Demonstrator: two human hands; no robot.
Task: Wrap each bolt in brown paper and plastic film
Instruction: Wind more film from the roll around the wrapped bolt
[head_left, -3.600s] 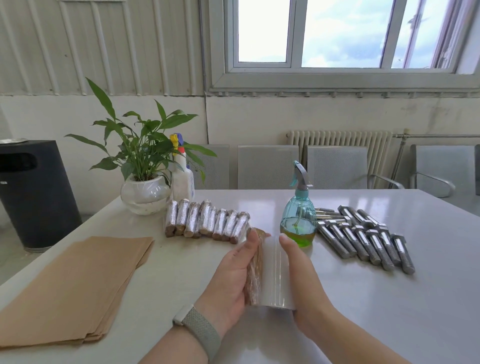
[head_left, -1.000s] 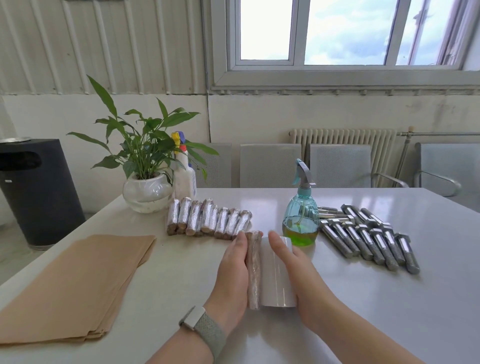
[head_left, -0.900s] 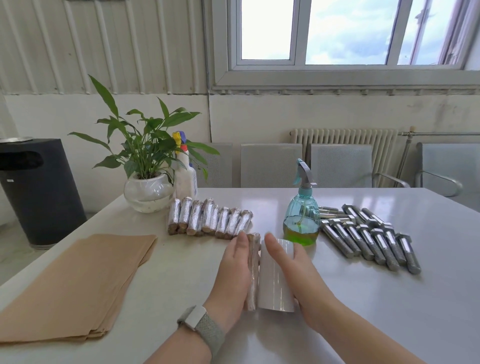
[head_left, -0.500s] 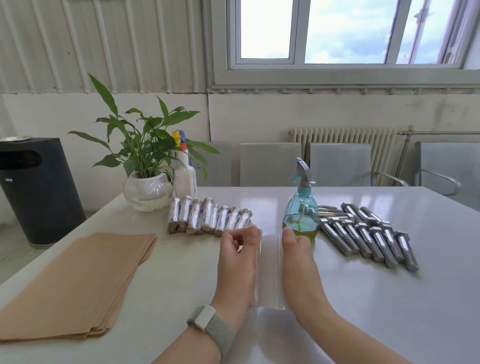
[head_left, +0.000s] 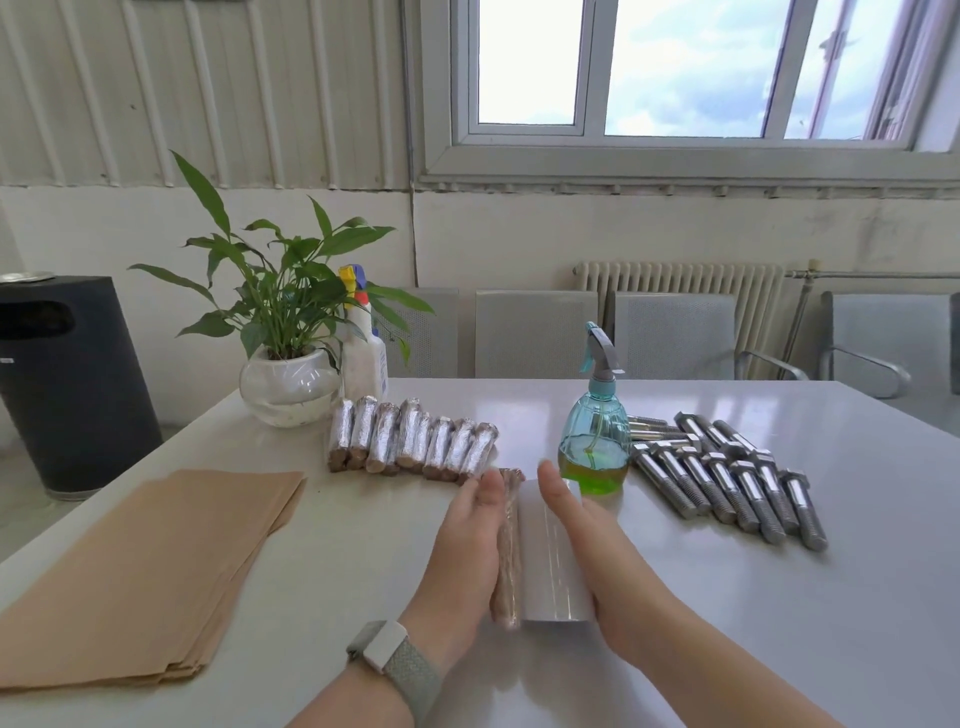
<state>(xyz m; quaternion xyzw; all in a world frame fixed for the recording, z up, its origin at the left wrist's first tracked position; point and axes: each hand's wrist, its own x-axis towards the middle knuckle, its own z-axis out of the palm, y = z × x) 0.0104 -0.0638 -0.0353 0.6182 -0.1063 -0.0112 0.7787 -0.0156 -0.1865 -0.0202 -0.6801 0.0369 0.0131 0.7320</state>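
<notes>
— Just in front of the spray bottle (head_left: 594, 447), what is lying on the table (head_left: 779, 597)?
— A paper-wrapped bolt (head_left: 507, 545) is lying lengthwise against the roll of plastic film (head_left: 551, 551).
— What are the hands doing?
— The left hand (head_left: 462, 556) is pressing flat against the bolt, fingers straight. The right hand (head_left: 597, 540) is resting spread along the roll.
— And around the bottle?
— Finished wrapped bolts (head_left: 410, 440) are sitting left of it, bare bolts (head_left: 727, 478) right, brown paper sheets (head_left: 140, 566) far left.
</notes>
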